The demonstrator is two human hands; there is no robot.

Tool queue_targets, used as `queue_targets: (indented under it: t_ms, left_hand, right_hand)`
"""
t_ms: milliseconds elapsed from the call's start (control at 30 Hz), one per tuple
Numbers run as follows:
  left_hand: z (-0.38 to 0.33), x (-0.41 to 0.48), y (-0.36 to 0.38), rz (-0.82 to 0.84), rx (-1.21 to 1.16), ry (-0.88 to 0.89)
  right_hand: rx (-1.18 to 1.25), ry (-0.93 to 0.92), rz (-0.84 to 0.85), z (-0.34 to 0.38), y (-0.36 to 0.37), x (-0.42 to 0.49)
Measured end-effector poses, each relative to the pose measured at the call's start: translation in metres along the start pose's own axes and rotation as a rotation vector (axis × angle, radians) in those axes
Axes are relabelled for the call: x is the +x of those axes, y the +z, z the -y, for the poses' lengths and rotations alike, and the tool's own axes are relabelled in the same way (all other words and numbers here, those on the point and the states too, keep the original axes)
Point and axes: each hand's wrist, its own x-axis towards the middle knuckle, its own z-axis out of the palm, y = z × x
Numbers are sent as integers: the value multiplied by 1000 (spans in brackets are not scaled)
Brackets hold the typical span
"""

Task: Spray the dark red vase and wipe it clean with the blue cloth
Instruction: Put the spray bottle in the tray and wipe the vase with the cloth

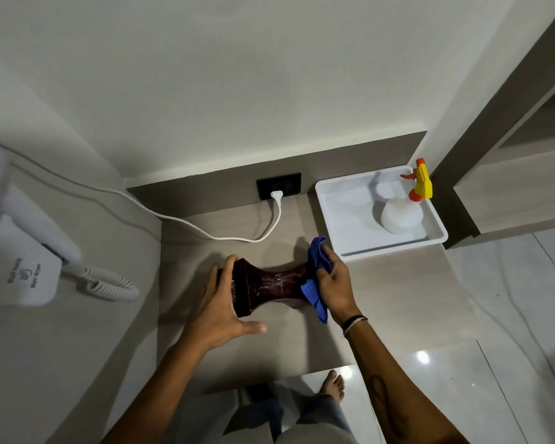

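The dark red vase point(271, 285) is held on its side above the counter, wet white streaks on its narrow waist. My left hand point(220, 310) clasps its wide left end, fingers spread around the rim. My right hand point(332, 283) presses the blue cloth point(314, 278) against the vase's right end, which the cloth hides. The white spray bottle point(401, 216) with a yellow and orange trigger head stands in the white tray point(343, 238) at the back right.
A white cord point(180, 219) runs across the counter point(382, 299) to a black wall socket point(279, 185). A wall hair dryer point(23, 251) with a coiled cable hangs at the left. The counter's front edge is near my bare foot point(334, 384) on the glossy floor.
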Motion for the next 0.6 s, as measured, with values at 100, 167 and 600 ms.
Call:
queue_targets:
  t_ms: [100, 167, 600]
  left_hand:
    - [5, 4, 6, -175, 63, 63]
    - [1, 6, 9, -221, 8, 68]
    - [7, 5, 9, -235, 86, 99]
  right_hand:
    - [-405, -301, 121, -8, 1, -22]
    - [-613, -414, 275, -15, 11, -44]
    - [-1023, -505, 293, -19, 5, -49]
